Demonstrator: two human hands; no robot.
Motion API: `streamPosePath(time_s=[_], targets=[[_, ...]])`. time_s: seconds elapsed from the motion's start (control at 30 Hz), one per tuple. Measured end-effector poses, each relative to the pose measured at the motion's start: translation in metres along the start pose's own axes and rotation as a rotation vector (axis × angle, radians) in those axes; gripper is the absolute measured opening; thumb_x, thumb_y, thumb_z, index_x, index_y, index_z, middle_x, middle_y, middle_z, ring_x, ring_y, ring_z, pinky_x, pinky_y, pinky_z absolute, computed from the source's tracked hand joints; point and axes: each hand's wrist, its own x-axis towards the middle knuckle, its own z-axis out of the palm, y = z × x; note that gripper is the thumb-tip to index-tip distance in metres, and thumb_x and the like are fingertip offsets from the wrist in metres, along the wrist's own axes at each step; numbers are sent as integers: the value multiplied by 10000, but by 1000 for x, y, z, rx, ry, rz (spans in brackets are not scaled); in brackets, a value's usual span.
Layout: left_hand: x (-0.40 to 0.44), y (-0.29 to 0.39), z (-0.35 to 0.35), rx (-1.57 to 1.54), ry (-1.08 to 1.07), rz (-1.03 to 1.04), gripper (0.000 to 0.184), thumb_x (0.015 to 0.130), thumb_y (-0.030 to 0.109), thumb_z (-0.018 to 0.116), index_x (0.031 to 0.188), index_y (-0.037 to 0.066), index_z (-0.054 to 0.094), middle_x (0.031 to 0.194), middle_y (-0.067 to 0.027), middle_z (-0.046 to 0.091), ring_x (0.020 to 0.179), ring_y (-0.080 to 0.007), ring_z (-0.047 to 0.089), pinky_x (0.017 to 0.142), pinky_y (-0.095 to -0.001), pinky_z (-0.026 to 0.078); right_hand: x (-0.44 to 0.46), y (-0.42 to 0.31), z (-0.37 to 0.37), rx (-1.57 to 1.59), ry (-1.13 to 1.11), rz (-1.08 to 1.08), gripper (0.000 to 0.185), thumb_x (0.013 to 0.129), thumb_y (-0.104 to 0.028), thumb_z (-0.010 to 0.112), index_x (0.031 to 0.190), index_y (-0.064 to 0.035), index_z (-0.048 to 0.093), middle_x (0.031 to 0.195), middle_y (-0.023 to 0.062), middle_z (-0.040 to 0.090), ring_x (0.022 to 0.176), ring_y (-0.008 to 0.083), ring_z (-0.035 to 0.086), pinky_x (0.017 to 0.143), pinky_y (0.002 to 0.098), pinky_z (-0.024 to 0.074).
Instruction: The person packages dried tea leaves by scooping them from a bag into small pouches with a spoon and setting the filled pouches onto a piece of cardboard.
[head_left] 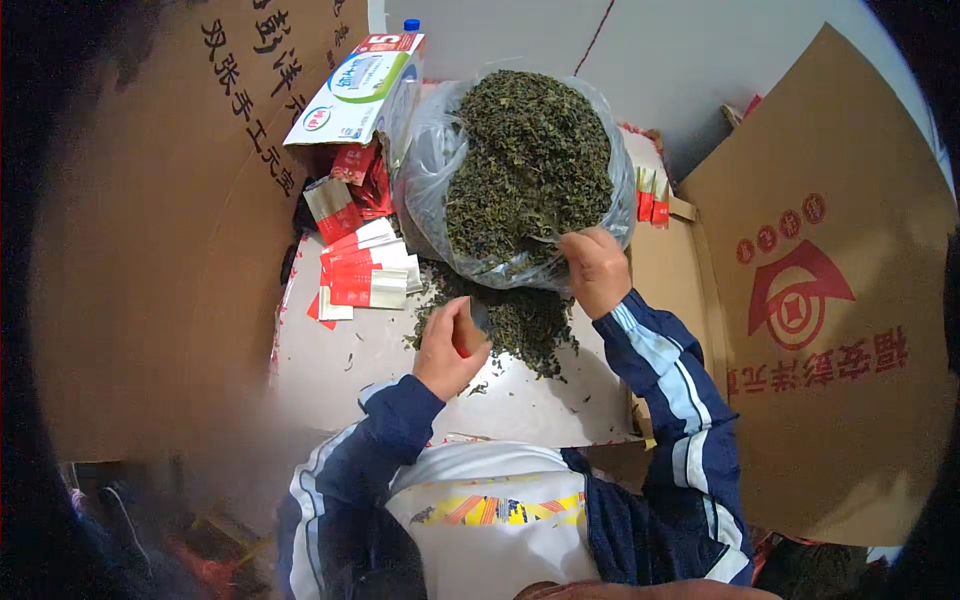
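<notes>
A clear plastic bag (428, 190) stands wide and full of dark green dried leaves (530, 150), which look like tea. At the heap's front right, my right hand (598, 268) has its fingers pinched together against the leaves; what lies between the fingertips is hidden. Lower and to the left, my left hand (445, 358) curls around a small red and tan sachet (465, 333), held upright above the table. Loose leaves (530, 325) lie spilled between the bag and my hands. Left of the bag, several red and silvery-white sachets (368, 287) overlap in a pile.
A milk carton box (360, 90) stands at the back left over more red packets (368, 185). Several small sachets (652, 196) stand right of the bag. Large printed cardboard panels flank the white tabletop (330, 385), left (150, 280) and right (830, 240).
</notes>
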Motion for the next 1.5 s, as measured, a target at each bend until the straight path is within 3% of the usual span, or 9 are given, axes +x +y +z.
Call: streamPosePath(time_s=[0.3, 0.53, 0.7, 0.8, 1.07, 1.2, 1.37, 1.47, 1.5], targets=[[15, 9, -4, -118, -39, -27, 628, 674, 128, 789, 1207, 28, 471, 1079, -129, 506, 1015, -262, 516, 896, -328, 426, -20, -26, -22, 159, -67, 97, 195, 751, 103, 609, 903, -17, 633, 812, 127, 604, 742, 280, 601, 653, 328, 484], [23, 10, -11, -112, -18, -3, 621, 649, 123, 802, 1182, 41, 496, 1044, -113, 507, 974, -258, 520, 855, -334, 435, -19, -56, -50, 364, -211, -16, 229, 734, 126, 597, 913, -12, 634, 849, 130, 592, 768, 292, 594, 664, 338, 484], [25, 19, -16, -27, -41, 28, 619, 633, 109, 800, 1171, 44, 501, 1036, -128, 511, 956, -289, 521, 852, -349, 440, -8, -59, -55, 303, -305, -130, 332, 667, 163, 583, 930, -31, 640, 866, 135, 584, 788, 307, 588, 671, 363, 489], [24, 12, -13, 90, -81, 145, 616, 618, 90, 792, 1162, 47, 505, 1032, -143, 513, 953, -317, 519, 849, -368, 442, -4, -60, -50, 193, -318, -267, 300, 631, 90, 605, 908, -22, 634, 855, 122, 561, 771, 301, 560, 671, 377, 474], [19, 13, -2, 93, -32, 145, 621, 608, 72, 779, 1163, 49, 502, 1031, -148, 514, 939, -319, 527, 828, -368, 452, 17, -95, -57, -150, -559, -632, 252, 629, -162, 591, 831, -12, 611, 823, 75, 506, 732, 223, 501, 647, 327, 422], [17, 9, 0, -13, 13, 82, 622, 613, 62, 776, 1170, 48, 498, 1031, -148, 514, 937, -318, 531, 824, -367, 457, 26, -106, -67, -249, -597, -691, 270, 609, -173, 585, 830, -21, 614, 833, 68, 504, 728, 204, 501, 646, 321, 422], [16, 5, -3, 5, 66, 91, 607, 628, 64, 777, 1168, 45, 498, 1033, -147, 514, 953, -316, 532, 838, -365, 457, 31, -88, -71, -161, -439, -606, 182, 651, -121, 619, 806, -26, 620, 815, 77, 540, 712, 228, 533, 618, 320, 437], [17, 9, -7, -10, 13, 10, 592, 648, 79, 779, 1167, 40, 495, 1046, -147, 516, 968, -315, 534, 855, -361, 453, 16, -49, -42, 88, -240, -200, 106, 746, -58, 653, 838, -10, 635, 777, 71, 596, 653, 196, 572, 565, 306, 456], [17, 9, -5, -14, 12, 13, 592, 648, 79, 779, 1167, 40, 495, 1046, -147, 516, 968, -315, 534, 855, -361, 453, 11, -41, -35, 83, -240, -199, 106, 746, -58, 653, 838, -10, 635, 777, 71, 596, 653, 196, 572, 565, 306, 456]])
